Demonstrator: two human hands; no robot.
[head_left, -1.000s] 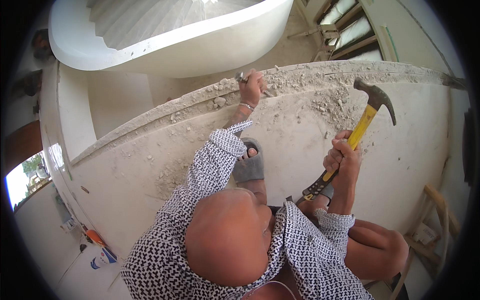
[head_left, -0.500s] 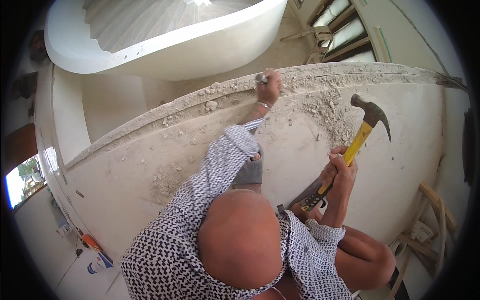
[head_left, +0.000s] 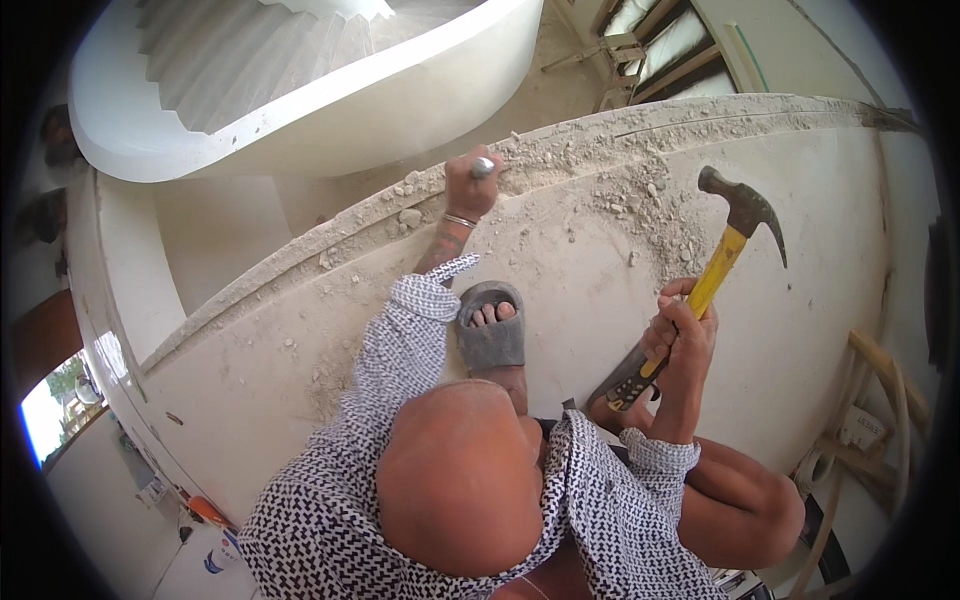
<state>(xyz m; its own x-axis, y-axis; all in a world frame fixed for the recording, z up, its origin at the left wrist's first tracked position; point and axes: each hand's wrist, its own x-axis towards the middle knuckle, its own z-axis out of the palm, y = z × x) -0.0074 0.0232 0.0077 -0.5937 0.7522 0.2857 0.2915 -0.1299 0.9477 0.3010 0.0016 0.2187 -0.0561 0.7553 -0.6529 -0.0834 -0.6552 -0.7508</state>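
My left hand [head_left: 468, 196] is closed around a metal chisel at the chipped groove along the slab's far edge. Only the chisel's round steel end [head_left: 483, 167] shows above the fist; its tip is hidden. Higher than the floor on the right, a claw hammer [head_left: 719, 268] with a yellow and black handle is gripped in my right hand [head_left: 682, 335]. Its dark head points away from me, clear of the chisel. Broken rubble [head_left: 652, 215] and dust lie along the groove, thickest between the chisel and the hammer head.
A foot in a grey slide sandal [head_left: 492, 340] rests on the pale slab [head_left: 560, 300]. Past the slab's raised, curved edge [head_left: 330, 232] is a drop, with a white curved stair wall [head_left: 400, 110] beyond. Wooden pieces [head_left: 870, 465] stand at the right; an orange-handled tool [head_left: 207, 511] lies lower left.
My left hand has moved left along the groove with the chisel, and the sandalled foot now shows fully. The hammer stays raised in nearly the same place. The view has shifted slightly.
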